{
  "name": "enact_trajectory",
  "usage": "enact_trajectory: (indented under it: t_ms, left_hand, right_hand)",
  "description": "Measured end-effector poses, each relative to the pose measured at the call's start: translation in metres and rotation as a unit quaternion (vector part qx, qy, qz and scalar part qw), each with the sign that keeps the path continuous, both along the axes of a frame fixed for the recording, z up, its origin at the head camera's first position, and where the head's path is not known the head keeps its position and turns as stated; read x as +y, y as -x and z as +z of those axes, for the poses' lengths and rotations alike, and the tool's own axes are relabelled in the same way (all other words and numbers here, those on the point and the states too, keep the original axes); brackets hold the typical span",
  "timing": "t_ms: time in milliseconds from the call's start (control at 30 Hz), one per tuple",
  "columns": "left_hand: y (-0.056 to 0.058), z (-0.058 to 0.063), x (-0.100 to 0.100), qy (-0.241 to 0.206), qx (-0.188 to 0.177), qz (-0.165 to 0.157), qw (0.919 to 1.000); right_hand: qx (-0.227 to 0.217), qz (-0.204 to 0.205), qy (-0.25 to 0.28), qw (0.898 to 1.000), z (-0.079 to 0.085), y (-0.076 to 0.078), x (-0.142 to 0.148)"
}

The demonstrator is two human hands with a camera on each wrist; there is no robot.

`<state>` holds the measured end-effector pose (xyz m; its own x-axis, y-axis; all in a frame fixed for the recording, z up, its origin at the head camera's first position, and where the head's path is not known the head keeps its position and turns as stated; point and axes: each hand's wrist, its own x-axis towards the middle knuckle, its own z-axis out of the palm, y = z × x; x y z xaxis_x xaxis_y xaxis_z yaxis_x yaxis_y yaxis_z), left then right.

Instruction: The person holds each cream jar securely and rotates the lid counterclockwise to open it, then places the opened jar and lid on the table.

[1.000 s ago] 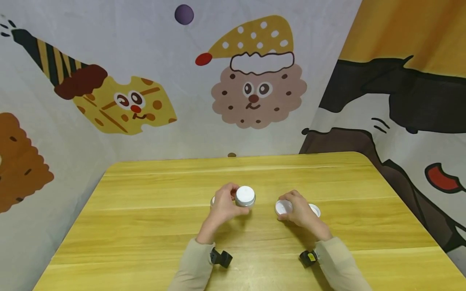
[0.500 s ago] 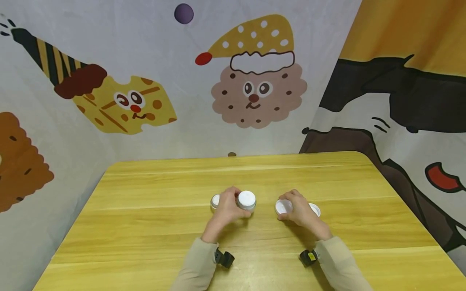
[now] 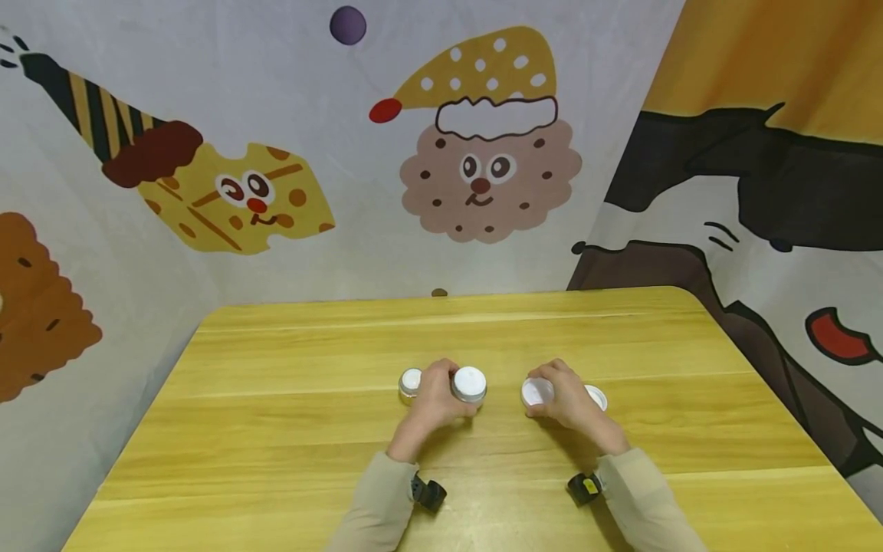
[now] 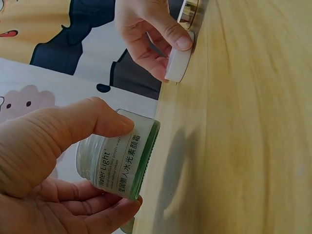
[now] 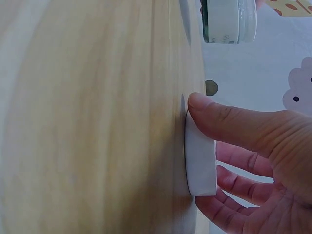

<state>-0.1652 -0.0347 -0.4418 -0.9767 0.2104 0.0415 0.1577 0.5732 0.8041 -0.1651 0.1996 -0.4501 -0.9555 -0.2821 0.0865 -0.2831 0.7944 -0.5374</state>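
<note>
My left hand (image 3: pixel 438 395) grips a glass cream jar (image 3: pixel 469 385), thumb on one side and fingers on the other. In the left wrist view the jar (image 4: pixel 119 158) has a white label reading "Water Light", a green-tinted base and a bare threaded neck. White fills its top in the head view. It hangs just over the table, its shadow apart from it. My right hand (image 3: pixel 569 397) pinches a white round lid (image 3: pixel 536 392) by its sides. This lid (image 5: pixel 200 158) lies on the table with its hollow side up.
A second glass jar with a white top (image 3: pixel 411 381) stands just left of my left hand. Another white lid (image 3: pixel 597 398) lies behind my right hand, partly hidden by it. The wooden table (image 3: pixel 290 460) ends at a cartoon-printed cloth backdrop (image 3: pixel 372 230).
My left hand has moved slightly right and down with the jar, bringing more of the second jar into view. My right hand and its lid have stayed in place.
</note>
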Motion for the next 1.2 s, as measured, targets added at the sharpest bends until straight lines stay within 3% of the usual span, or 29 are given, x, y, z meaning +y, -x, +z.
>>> enact_trajectory:
  t_ms: [567, 700, 933, 1200]
  left_hand:
    - [0.0, -0.011, 0.003, 0.031, 0.01, -0.006, 0.9995]
    - [0.0, -0.011, 0.005, 0.043, 0.007, -0.005, 0.999]
    - [-0.003, -0.006, 0.009, 0.044, -0.03, -0.009, 0.9986]
    - [-0.003, -0.006, 0.009, 0.048, -0.023, -0.012, 0.9985]
  right_hand:
    - [-0.004, -0.002, 0.0, 1.0, -0.001, 0.0, 0.0]
    - [-0.002, -0.001, 0.0, 1.0, -0.001, 0.0, 0.0]
    - [0.0, -0.008, -0.004, 1.0, -0.003, -0.002, -0.001]
    - [0.027, -0.01, -0.012, 1.0, -0.004, -0.005, -0.005]
